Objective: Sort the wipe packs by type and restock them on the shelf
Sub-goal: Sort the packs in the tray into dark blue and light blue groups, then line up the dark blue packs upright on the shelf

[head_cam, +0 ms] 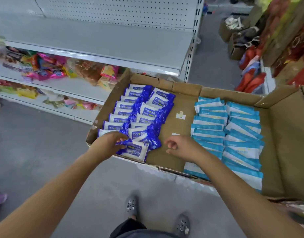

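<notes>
From the head camera, a wide cardboard box (185, 89) sits on the floor at the near end of a grey shelf (96, 40). Inside, dark blue wipe packs (139, 110) lie in two overlapping rows on the left, and light blue wipe packs (233, 131) lie in two rows on the right, with bare cardboard between them. The left hand (110, 143) is at the box's near left corner, its fingers gripping the edge of a loose pack (135, 151) of the dark blue kind, which lies at the near end of those rows. The right hand (180, 146) hangs over the bare middle, just beside the light blue rows, fingers loosely curled and holding nothing. Snack bags (62, 67) fill the lower shelf tiers at far left.
</notes>
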Tool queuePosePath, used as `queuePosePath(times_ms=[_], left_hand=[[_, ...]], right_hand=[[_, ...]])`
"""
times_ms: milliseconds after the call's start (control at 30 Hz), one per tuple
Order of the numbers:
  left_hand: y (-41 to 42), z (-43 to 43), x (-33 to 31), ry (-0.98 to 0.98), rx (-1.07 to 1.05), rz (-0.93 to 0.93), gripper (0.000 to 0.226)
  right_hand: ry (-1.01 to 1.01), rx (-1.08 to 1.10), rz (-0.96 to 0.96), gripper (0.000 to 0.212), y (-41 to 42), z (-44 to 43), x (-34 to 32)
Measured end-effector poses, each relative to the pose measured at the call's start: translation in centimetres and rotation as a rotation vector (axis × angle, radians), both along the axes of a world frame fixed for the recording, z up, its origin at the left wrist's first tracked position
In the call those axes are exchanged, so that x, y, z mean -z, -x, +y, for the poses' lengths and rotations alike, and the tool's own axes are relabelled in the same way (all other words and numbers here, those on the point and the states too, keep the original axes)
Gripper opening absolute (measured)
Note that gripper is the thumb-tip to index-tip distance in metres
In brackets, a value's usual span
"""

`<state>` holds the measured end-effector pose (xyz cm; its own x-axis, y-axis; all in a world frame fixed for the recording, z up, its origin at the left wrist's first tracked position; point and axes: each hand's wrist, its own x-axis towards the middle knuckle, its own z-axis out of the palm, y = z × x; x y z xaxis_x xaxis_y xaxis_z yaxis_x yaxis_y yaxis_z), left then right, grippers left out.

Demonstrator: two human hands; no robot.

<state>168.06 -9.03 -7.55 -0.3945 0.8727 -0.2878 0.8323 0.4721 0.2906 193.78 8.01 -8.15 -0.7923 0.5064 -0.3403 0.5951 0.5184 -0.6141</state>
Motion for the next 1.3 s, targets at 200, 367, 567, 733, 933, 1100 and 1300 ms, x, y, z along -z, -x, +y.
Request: queuePosePath(times_ms=[200,367,567,733,933,1100,1300], left_hand=[[7.6,-0.1,1.2,0.119,0.077,0.169,0.056],[11.7,0.8,3.5,0.267,0.323,0.474,0.062],[14.1,1.2,3.7,0.17,0.397,0.263,0.054],[16.1,1.3,3.4,-0.008,0.212,-0.262,0.033],[16.5,1.8,1.5,-0.14,-0.069,-0.618,0.035],[17.0,2.5,-0.8,-0.282,-0.276,-0.782,0.027],[18.9,1.9,-3.2,-0.441,-0.43,-0.841,0.02]], right_hand=[[-0.048,0.003,-0.136,0.038,7.8,-3.0,1.7],[-0.155,0.1,-0.287,0.056,12.6,-6.0,3.0],[-0.263,0.1,-0.425,0.05,14.8,-7.4,2.2],[0.148,0.352,-0.225,0.041,14.0,-6.1,1.3],[0.383,0.62,0.131,0.026,12.9,-4.0,-0.2],[0.43,0.688,0.332,0.02,13.2,-2.5,-2.4],[0.428,0.616,0.381,0.043,16.0,-1.0,-3.9]])
